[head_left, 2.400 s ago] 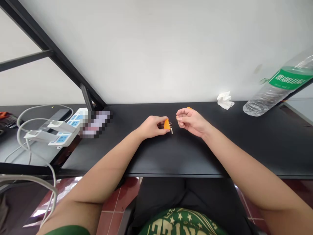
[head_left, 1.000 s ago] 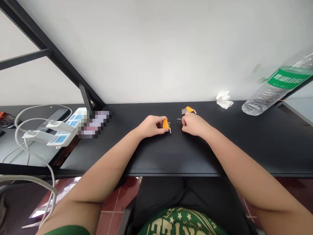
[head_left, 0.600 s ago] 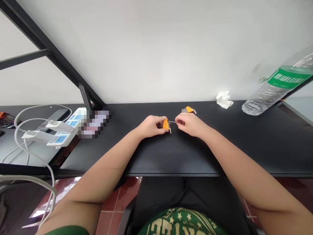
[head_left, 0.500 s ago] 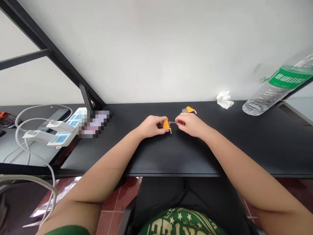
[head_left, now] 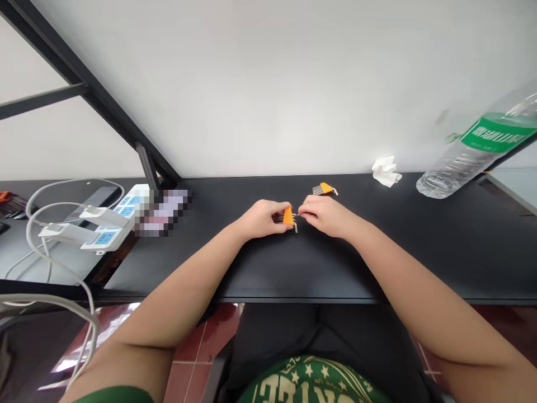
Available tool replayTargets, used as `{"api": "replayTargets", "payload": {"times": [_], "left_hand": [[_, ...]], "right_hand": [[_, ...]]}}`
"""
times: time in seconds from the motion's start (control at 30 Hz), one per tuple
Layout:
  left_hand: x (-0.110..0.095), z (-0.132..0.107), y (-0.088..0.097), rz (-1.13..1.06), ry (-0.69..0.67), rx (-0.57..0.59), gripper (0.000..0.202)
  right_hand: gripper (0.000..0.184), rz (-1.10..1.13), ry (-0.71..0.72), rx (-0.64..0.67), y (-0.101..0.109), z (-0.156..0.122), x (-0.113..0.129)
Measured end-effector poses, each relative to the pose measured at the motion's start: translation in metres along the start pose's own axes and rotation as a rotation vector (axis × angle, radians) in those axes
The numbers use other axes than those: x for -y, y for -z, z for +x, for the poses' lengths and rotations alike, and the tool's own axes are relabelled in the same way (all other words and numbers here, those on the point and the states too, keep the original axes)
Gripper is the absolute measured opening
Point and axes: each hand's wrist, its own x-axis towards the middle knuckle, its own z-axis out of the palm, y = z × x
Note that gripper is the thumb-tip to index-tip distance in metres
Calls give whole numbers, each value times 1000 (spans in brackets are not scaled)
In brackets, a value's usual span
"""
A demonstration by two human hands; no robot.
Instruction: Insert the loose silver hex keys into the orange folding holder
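Observation:
Between the thumb and fingers of my left hand (head_left: 265, 219) is an orange hex key holder (head_left: 288, 216) with several metal hex keys in it. Their bent ends stick out to the right. My right hand (head_left: 326, 215) is closed in a pinch on a thin hex key (head_left: 298, 215), close beside the holder's right side; its far end is too small to make out. Behind my right hand, a second orange hex key set (head_left: 325, 188) lies on the black table (head_left: 293, 263).
At the right stands a tilted clear bottle (head_left: 461, 157) with a green label, near a crumpled tissue (head_left: 386, 171) by the wall. To the left are a white power strip (head_left: 121, 215) with plugs and cables, a blurred-out flat object (head_left: 165, 212) and a black metal frame (head_left: 146, 165).
My right hand's pinch has come nearer the holder, so less of the thin hex key shows between them. My left hand and the holder have shifted slightly right and down.

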Motion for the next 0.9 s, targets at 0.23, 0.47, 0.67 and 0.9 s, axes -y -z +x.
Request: {"api": "replayTargets", "payload": {"times": [0.23, 0.47, 0.67, 0.9], "left_hand": [[2, 1, -2, -18, 7, -14, 20], [5, -1, 0, -76, 40, -33, 23], [5, 0, 0, -72, 32, -30, 25], [3, 0, -2, -93, 1, -22, 19]], "right_hand": [[21, 5, -34, -70, 7, -1, 0], [22, 33, -23, -108, 10, -2, -1], [22, 63, -22, -123, 8, -1, 0], [22, 199, -15, -113, 0, 2, 6]]}}
